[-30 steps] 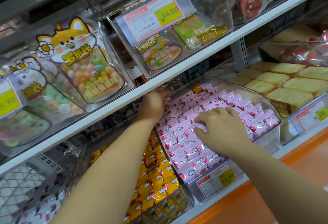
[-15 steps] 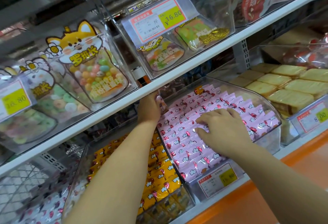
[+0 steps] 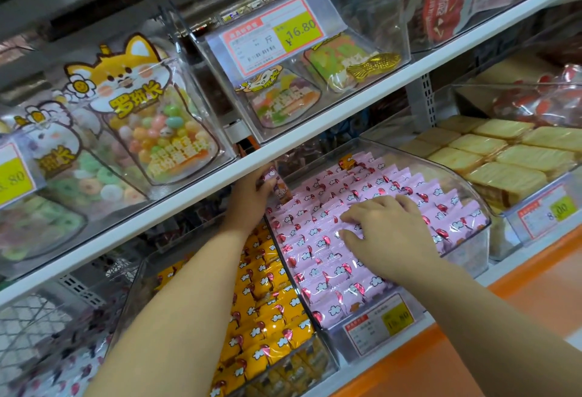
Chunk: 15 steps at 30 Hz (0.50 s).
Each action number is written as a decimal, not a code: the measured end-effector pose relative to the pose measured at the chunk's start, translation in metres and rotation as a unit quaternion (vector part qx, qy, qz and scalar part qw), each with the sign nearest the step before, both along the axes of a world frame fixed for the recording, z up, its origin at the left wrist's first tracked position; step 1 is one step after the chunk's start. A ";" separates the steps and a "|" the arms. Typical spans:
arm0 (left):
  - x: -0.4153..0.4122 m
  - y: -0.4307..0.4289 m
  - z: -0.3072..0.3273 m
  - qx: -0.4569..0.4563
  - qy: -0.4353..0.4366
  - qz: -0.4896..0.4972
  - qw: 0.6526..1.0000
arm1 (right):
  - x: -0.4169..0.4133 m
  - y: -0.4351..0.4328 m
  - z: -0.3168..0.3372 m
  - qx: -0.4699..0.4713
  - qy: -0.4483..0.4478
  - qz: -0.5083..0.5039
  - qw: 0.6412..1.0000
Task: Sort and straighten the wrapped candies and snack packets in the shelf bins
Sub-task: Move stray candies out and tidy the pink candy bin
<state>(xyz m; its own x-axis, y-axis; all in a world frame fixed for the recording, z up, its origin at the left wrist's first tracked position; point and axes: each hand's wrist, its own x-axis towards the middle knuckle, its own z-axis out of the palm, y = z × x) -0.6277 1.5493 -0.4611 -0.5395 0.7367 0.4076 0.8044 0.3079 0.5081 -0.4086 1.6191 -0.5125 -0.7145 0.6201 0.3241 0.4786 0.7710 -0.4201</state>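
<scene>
Both hands at the pink candy bin on the lower shelf.

I see the left hand (image 3: 248,198) at the bin's back left corner, just under the front edge of the upper shelf (image 3: 346,108). Its fingers are curled round a few loose packets (image 3: 278,190), one pink and one orange-brown. The right hand (image 3: 390,236) lies palm down on the rows of pink packets (image 3: 315,258) in the middle of the clear bin (image 3: 463,255), fingers stretched and spread, pressing but gripping nothing. Yellow packets (image 3: 267,299) fill the bin just to the left, and wrapped crackers (image 3: 504,173) fill the bin to the right. A price tag (image 3: 381,324) sits on the pink bin's front edge.
</scene>
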 end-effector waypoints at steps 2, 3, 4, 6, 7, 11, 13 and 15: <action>0.007 -0.002 -0.005 0.041 0.053 0.015 0.998 | -0.001 0.000 0.000 0.001 -0.001 -0.003 1.000; 0.009 -0.002 -0.008 0.051 0.072 0.021 0.996 | -0.001 0.000 0.000 0.002 0.000 -0.004 1.000; 0.009 -0.003 -0.010 0.056 0.079 0.024 0.995 | -0.001 0.000 0.000 0.002 0.000 -0.005 1.000; 0.003 -0.004 -0.016 0.054 0.041 0.036 0.997 | -0.001 0.000 0.000 0.003 0.000 -0.004 1.000; -0.002 -0.006 -0.019 0.048 0.007 0.049 0.998 | -0.001 0.000 0.000 0.003 -0.001 -0.003 1.000; -0.016 -0.008 -0.014 0.011 -0.018 0.075 0.997 | -0.001 0.001 -0.001 0.001 -0.001 -0.001 1.000; -0.014 -0.003 -0.007 -0.006 0.010 0.046 0.999 | -0.001 0.000 -0.001 0.002 -0.002 0.000 1.000; -0.008 0.006 -0.003 -0.049 0.078 0.004 0.996 | -0.001 0.000 -0.001 0.004 -0.001 0.000 1.000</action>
<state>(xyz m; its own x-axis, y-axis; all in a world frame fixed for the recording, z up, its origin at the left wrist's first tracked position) -0.6355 1.5552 -0.4638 -0.4805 0.7731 0.4141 0.8689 0.3556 0.3444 -0.4097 1.6193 -0.5136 -0.7150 0.6179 0.3270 0.4801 0.7740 -0.4128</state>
